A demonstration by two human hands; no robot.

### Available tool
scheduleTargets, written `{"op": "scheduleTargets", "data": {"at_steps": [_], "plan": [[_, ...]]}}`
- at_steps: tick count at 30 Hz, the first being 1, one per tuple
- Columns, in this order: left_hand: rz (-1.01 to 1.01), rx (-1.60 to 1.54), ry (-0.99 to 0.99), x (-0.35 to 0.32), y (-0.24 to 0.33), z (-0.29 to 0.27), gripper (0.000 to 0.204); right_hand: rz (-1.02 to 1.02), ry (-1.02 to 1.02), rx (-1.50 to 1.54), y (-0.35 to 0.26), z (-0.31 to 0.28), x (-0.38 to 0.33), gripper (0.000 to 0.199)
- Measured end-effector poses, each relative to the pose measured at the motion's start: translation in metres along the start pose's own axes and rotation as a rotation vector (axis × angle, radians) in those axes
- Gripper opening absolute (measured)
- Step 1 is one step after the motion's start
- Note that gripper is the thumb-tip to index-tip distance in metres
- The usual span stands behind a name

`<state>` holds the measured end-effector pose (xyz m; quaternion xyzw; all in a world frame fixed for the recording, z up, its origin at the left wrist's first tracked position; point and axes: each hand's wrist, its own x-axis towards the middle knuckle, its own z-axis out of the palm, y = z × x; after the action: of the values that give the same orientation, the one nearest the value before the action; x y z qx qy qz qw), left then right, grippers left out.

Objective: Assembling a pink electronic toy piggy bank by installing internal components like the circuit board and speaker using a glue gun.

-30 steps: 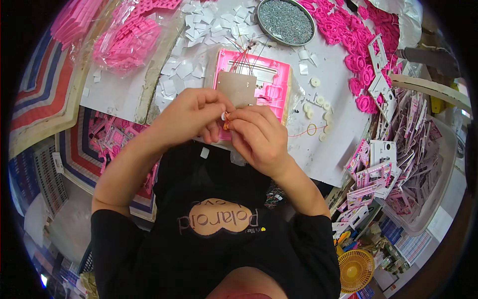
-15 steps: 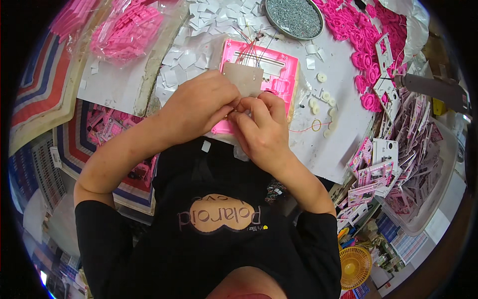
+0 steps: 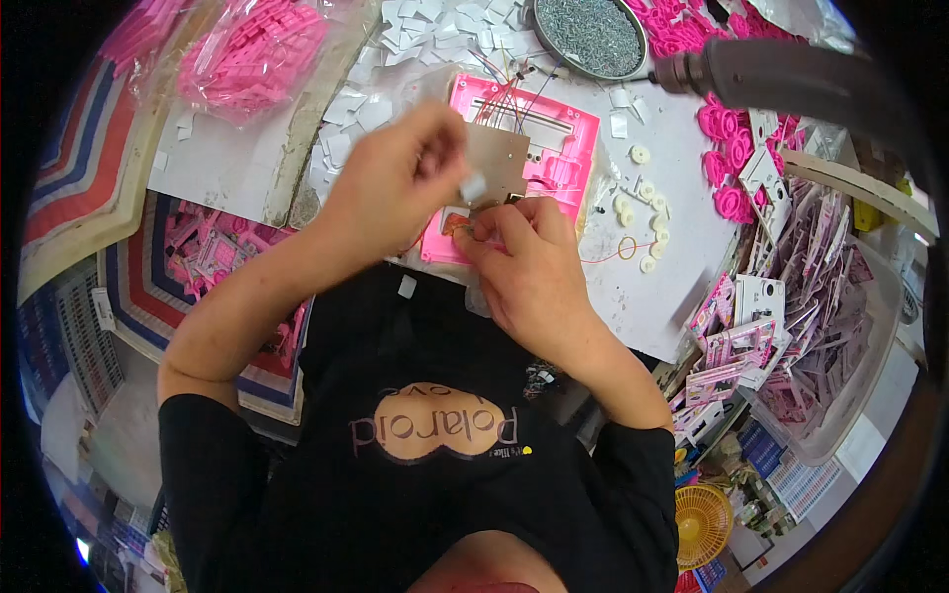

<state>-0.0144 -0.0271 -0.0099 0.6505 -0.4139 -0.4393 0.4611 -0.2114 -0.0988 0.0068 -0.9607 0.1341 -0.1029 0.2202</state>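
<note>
A pink plastic housing [image 3: 568,119] lies open on the table in front of me, with a tan board [image 3: 497,158] and thin coloured wires [image 3: 506,91] in it. My right hand [image 3: 529,262] rests over the housing's near edge, its thumb and fingertips pinched together at a small part too hidden to name. My left hand [image 3: 407,183] is lifted above the housing's left side, blurred by motion, fingers curled. A small white piece [image 3: 473,186], also blurred, shows at its thumb tip.
White paper pieces [image 3: 341,148] lie scattered left of the housing. A round tray of screws [image 3: 593,40] stands behind. White plastic wheels [image 3: 641,154] lie at right. A dark grey tool [image 3: 781,71] juts in from the upper right. Printed pink-and-white panels [image 3: 761,341] fill the right side.
My left hand has come up and away from my right hand, with a white piece at its thumb. The dark grey tool has swung inward toward the screw tray. My right hand stays pinched.
</note>
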Motion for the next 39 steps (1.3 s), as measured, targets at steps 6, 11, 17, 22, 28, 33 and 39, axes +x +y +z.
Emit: {"op": "scheduleTargets", "data": {"at_steps": [6,11,17,22,28,33,39], "plan": [[0.238,0.399,0.237,-0.034,-0.005,-0.013,0.03,-0.002,0.076,0.087,0.008,-0.003,0.0,0.038],[0.252,0.416,0.009,-0.059,-0.026,-0.012,0.019,-0.024,0.131,-0.003,0.008,0.009,0.0,0.039],[0.238,0.334,0.004,-0.058,-0.025,-0.01,0.019,-0.069,0.148,-0.038,0.006,0.006,0.0,0.04],[0.473,0.511,0.164,-0.036,-0.01,-0.002,0.025,-0.047,0.14,-0.011,0.008,0.004,-0.006,0.039],[0.491,0.792,0.046,-0.023,0.003,0.011,0.024,-0.03,0.152,0.008,0.01,0.01,-0.01,0.032],[0.561,0.836,0.036,-0.023,-0.001,0.013,0.022,-0.036,0.173,0.022,0.011,0.012,-0.009,0.029],[0.623,0.698,0.11,-0.023,-0.016,0.016,0.021,-0.041,0.208,0.048,0.013,0.013,-0.01,0.027]]}}
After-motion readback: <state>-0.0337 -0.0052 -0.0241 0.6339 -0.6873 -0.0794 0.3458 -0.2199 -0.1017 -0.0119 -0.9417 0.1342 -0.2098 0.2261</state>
